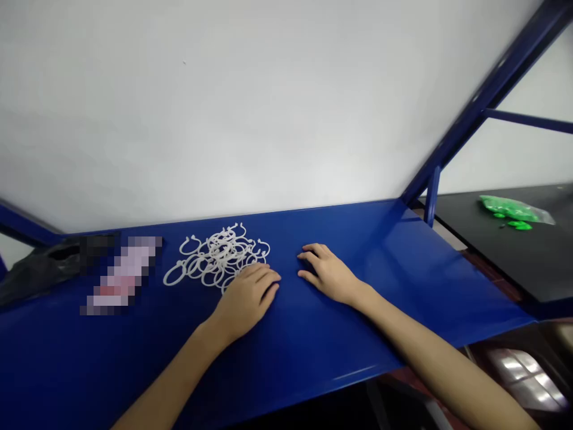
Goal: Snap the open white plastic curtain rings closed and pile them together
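A tangled pile of white open rings with small knobbed ends, like plastic curtain rings [224,251], lies on the blue metal shelf [286,370]. My left hand [248,298] rests palm down at the pile's near right edge and covers a few of the rings. Its fingers lie flat and close together, with the thumb a little apart; I see nothing held, though the palm is hidden. To the right, my right hand [329,272] lies on bare blue surface, fingers spread and nothing in them. It is apart from the rings.
On the left lie a pixelated pinkish item [128,275] and a black plastic bag [40,272]. A white wall [286,107] rises behind. Blue frame posts [447,140] slant up at right, beside a black surface [501,257] with a clear bag of green pieces [514,209].
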Demonstrator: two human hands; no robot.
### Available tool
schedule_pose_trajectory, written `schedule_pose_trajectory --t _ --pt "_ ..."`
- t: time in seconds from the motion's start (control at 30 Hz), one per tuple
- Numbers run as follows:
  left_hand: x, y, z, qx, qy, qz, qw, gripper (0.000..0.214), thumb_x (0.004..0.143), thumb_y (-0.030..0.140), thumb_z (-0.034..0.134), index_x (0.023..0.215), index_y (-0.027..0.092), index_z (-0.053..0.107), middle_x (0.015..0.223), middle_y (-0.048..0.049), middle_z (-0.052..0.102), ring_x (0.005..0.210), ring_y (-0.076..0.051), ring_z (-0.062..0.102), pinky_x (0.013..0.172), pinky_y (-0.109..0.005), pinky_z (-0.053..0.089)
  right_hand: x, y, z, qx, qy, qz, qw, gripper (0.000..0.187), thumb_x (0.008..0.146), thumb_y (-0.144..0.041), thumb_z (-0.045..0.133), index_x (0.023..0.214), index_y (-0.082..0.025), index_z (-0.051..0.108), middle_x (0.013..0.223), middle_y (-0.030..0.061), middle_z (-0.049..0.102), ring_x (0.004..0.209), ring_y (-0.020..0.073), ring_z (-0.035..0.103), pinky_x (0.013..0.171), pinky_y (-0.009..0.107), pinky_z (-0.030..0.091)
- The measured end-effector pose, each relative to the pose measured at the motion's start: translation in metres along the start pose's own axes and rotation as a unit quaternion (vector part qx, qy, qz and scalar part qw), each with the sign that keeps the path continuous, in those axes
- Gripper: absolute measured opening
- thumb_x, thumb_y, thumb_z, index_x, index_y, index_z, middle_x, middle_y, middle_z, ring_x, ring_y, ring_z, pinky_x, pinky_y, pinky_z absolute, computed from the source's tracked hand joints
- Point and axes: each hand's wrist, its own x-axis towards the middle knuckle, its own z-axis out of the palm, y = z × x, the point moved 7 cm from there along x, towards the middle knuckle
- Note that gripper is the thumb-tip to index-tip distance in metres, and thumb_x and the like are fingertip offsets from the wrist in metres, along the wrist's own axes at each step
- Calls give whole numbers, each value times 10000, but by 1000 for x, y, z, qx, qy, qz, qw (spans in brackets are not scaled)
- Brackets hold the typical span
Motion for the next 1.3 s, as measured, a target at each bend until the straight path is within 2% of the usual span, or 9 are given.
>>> schedule_pose_trajectory --t 0.1,0.47,0.57,0.77,0.87,0.97,1.13,1.3 --pt "-1 6 7 -15 -32 11 999 195 966 207 518 1065 206 686 1083 -41 723 1040 -192 662 953 -391 543 1 -1 -1 1 2 -4 1000 336 953 -325 644 1235 -143 634 1271 174 591 1195 301 574 1045 522 509" --pt "-3 3 2 -17 -31 4 999 188 973 219 515 1060 202 682 1036 -38 737 992 -195 665 936 -401 534 1 -1 -2 -3 -8 -7 1000 358 963 -329 630 1253 -119 627 1271 179 588 1200 300 571 1051 501 507" --pt "-3 2 3 -16 -34 4 999 192 975 210 510 1064 204 680 1034 -33 736 996 -195 657 938 -404 535 1 -1 -2 1 -3 -10 1000 344 962 -330 631 1251 -143 627 1269 168 590 1191 297 574 1041 512 513" --pt "-5 -11 5 -43 -20 -2 999 394 915 -1 386 1106 209 659 1054 -32 714 1054 -179 626 935 -378 558 -1 -1 -2 -3 -9 -11 1000 349 970 -336 615 1257 -137 625 1280 174 582 1198 300 572 1050 505 509" --pt "-5 -20 3 -51 6 -19 998 420 889 -21 370 1092 213 654 1056 -42 698 1051 -184 624 945 -400 558 -1 0 -2 2 -5 -14 1000 342 969 -335 615 1259 -154 626 1282 170 582 1202 303 571 1044 516 513" --pt "-3 -29 -6 -38 41 -41 998 346 913 31 401 1064 212 655 1040 -54 696 1018 -194 631 914 -392 560 -1 0 -2 9 0 -18 1000 338 969 -336 615 1263 -169 626 1280 166 585 1193 301 577 1034 527 519" --pt "-1 -38 -34 -6 109 -64 992 324 922 41 404 1012 208 667 971 -50 713 953 -193 628 888 -370 545 0 0 -1 4 -6 -16 1000 348 971 -336 612 1268 -155 623 1285 171 583 1196 302 577 1041 524 515" --pt "-3 -49 -49 25 111 -94 989 361 889 37 403 1010 223 688 985 -50 729 970 -218 629 904 -411 530 -1 -1 -2 2 -6 -19 1000 357 975 -342 604 1273 -146 622 1287 177 582 1195 300 579 1042 516 516"
